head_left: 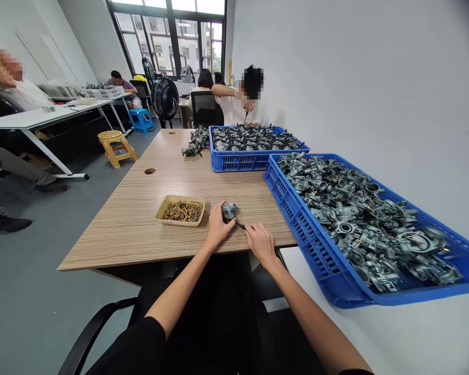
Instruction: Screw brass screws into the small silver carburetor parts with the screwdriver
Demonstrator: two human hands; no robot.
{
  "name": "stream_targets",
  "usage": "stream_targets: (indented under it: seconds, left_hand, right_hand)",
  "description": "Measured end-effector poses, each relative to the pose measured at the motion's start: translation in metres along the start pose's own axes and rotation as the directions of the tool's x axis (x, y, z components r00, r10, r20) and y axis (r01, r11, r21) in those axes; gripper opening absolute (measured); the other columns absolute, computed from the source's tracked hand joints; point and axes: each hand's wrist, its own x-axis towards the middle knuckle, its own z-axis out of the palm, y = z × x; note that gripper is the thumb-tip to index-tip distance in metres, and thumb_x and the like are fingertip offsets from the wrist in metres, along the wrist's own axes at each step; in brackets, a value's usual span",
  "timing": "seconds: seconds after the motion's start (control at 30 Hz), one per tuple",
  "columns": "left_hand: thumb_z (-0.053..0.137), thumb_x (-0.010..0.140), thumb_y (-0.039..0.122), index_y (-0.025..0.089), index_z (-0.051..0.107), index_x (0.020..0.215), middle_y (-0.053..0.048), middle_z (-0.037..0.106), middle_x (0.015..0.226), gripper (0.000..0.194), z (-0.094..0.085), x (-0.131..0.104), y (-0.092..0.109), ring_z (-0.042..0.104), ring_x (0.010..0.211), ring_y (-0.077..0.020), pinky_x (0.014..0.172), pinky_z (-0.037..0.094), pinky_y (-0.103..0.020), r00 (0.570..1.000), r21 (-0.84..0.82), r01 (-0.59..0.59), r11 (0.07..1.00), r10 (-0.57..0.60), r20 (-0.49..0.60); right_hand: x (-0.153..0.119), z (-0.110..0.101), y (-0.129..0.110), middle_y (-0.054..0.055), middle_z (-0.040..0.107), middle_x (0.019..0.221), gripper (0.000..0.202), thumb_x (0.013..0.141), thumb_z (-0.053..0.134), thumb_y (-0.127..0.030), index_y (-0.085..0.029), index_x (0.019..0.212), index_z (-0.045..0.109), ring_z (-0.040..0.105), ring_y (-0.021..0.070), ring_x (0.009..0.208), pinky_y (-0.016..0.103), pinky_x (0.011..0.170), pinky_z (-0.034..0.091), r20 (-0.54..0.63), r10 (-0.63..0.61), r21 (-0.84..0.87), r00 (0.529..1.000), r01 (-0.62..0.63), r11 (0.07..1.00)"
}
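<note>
My left hand (218,225) is closed round a grey metal carburetor body (230,210) just above the wooden table (125,229). In my right hand (260,240) is a screwdriver (240,225), its dark shaft pointing left at the carburetor body. The fingers cover its handle, and whether its tip touches the metal is hidden. Left of my hands stands a cream plastic tray (160,219) holding many small brass fittings (183,211).
On the right, a large blue crate (308,229) is heaped with carburetor bodies (336,192). Behind it, another blue crate (238,161) holds rows of carburetors, with a few loose ones (195,141) beside it. A person (238,107) works at the table's far end.
</note>
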Motion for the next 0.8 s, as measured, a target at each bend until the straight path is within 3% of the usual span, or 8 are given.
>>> stream_targets:
  seconds: [0.8]
  left_hand:
    - [0.072, 0.082, 0.024, 0.022, 0.046, 0.139, -0.013, 0.058, 0.132, 0.063, 0.0003, -0.0008, 0.0008, 0.054, 0.125, -0.0287, 0.11, 0.042, -0.046, 0.999, -0.04, -0.032, 0.999, 0.03, -0.044]
  right_hand:
    - [-0.0031, 0.0036, -0.0014, 0.008, 0.069, 0.095, 0.034, 0.099, 0.053, -0.016, -0.025, 0.129, 0.068, 0.053, 0.0221, 0.092, 0.033, 0.074, 0.035, -0.042, -0.006, -0.042, 0.999, 0.004, 0.999]
